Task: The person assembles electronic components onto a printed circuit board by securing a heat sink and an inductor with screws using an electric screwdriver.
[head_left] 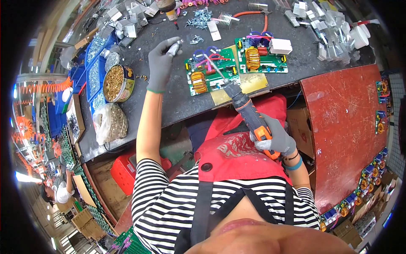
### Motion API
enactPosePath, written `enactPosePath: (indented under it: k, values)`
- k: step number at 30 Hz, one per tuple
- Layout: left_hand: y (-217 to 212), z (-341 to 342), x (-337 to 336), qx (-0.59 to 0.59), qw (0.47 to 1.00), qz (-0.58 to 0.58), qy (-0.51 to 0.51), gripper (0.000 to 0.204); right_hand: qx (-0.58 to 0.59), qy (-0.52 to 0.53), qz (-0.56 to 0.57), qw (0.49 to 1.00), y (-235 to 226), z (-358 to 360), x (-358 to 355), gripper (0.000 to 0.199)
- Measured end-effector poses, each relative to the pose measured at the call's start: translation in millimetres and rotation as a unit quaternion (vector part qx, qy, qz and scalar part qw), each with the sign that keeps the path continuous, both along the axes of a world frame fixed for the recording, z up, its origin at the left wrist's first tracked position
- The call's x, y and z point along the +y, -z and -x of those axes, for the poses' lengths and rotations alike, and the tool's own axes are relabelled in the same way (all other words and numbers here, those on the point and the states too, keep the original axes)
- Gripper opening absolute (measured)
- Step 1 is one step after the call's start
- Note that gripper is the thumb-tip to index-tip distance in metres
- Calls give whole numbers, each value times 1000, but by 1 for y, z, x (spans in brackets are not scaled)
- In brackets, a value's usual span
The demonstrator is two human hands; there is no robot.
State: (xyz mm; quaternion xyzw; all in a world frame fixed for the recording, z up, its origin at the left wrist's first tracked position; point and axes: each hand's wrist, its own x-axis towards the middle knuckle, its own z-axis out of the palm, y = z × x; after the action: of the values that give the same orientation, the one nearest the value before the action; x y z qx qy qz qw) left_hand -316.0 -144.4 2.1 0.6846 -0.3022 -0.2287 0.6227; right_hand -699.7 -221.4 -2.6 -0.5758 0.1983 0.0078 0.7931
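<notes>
My left hand, in a grey glove, is raised left of the circuit boards. Its fingers are pinched together; whatever they hold is too small to make out. In my gloved right hand is an orange and black electric screwdriver. Its long thin bit points up and left over the left green circuit board, which carries a copper-wound coil. Whether the tip touches anything is unclear. Beside it lies a second green circuit board with a similar coil and a white block.
Loose screws and finned heat sinks lie at the back. Blue bins, a tub of brass-coloured parts and a plastic bag stand left. More heat sinks pile up right, behind a red panel.
</notes>
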Motion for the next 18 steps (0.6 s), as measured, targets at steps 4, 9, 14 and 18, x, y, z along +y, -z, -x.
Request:
enactPosePath:
  k: [4,9,14,18]
  values:
    - [-29,53,23,33,998,54,-1,25,-21,-52,-24,998,-5,-5,-3,67]
    - [-33,75,33,-8,995,95,-2,24,-36,-82,-11,996,-2,-8,-3,69]
    - [-33,83,32,-24,996,83,-24,23,-22,-68,-28,997,-6,-6,-1,69]
    - [-31,89,31,-65,994,82,-40,23,-16,-61,-33,997,-6,-4,0,67]
